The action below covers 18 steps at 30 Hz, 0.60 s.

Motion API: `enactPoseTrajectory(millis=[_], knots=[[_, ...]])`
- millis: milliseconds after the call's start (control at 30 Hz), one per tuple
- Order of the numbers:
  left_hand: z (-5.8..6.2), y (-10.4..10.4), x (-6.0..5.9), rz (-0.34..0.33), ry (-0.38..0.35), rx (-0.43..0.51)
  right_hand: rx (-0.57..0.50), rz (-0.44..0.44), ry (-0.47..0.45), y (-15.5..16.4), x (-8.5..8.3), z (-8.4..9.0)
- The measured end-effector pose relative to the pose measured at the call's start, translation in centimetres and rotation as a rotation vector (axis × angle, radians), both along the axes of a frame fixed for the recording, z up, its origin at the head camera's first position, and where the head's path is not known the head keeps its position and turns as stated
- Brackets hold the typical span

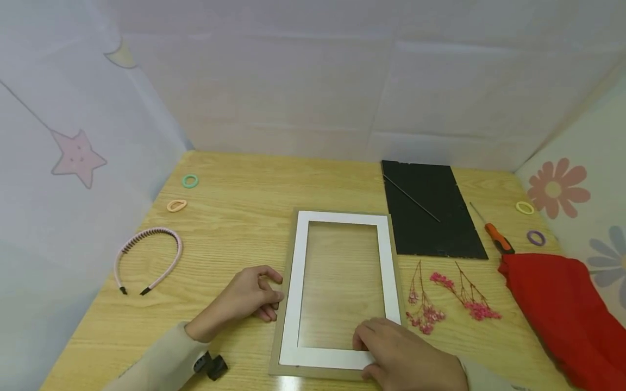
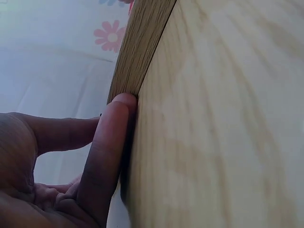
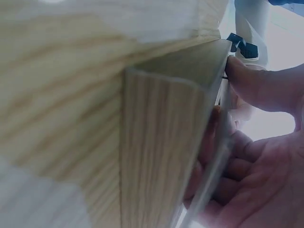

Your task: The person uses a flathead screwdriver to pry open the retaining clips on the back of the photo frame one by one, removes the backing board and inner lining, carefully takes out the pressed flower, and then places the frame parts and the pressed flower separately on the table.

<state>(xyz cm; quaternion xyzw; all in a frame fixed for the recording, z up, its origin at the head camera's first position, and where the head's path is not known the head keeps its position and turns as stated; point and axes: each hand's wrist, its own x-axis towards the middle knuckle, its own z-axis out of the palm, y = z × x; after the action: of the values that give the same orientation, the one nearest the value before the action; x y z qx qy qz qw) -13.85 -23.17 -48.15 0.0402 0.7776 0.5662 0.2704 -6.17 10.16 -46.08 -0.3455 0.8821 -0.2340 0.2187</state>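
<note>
A picture frame (image 1: 395, 255) of light wood lies flat on the table with a white mat (image 1: 295, 304) inside it. My left hand (image 1: 254, 296) rests beside its left edge, fingers loosely bent. In the left wrist view, fingertips touch the frame's wooden side (image 2: 142, 42). Over the lower right corner, my right hand (image 1: 398, 353) curls its fingers at the inner edge of the mat. The right wrist view shows the fingers (image 3: 244, 166) behind a thin pale strip, apparently the mat, raised off the wood; the thumb is at the frame's lower edge. Some fingertips are hidden.
Behind right lies a black board (image 1: 430, 228) with a thin rod (image 1: 411, 196). Pink flower sprigs (image 1: 424, 315), a screwdriver (image 1: 496, 236) and red cloth (image 1: 557, 304) are to the right. A headband (image 1: 178, 244) and hair ties (image 1: 189, 181) lie left.
</note>
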Motion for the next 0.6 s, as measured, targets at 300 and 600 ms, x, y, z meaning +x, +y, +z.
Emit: enactPoseTrajectory(millis=[300, 600], knots=[[-0.6, 0.2, 0.2, 0.036, 0.003, 0.025, -0.054, 0.054, 0.289, 1.0, 0.8, 2.3], [-0.6, 0.2, 0.5, 0.057, 0.027, 0.002, -0.366, 0.096, 0.7, 0.3, -1.8, 6.0]])
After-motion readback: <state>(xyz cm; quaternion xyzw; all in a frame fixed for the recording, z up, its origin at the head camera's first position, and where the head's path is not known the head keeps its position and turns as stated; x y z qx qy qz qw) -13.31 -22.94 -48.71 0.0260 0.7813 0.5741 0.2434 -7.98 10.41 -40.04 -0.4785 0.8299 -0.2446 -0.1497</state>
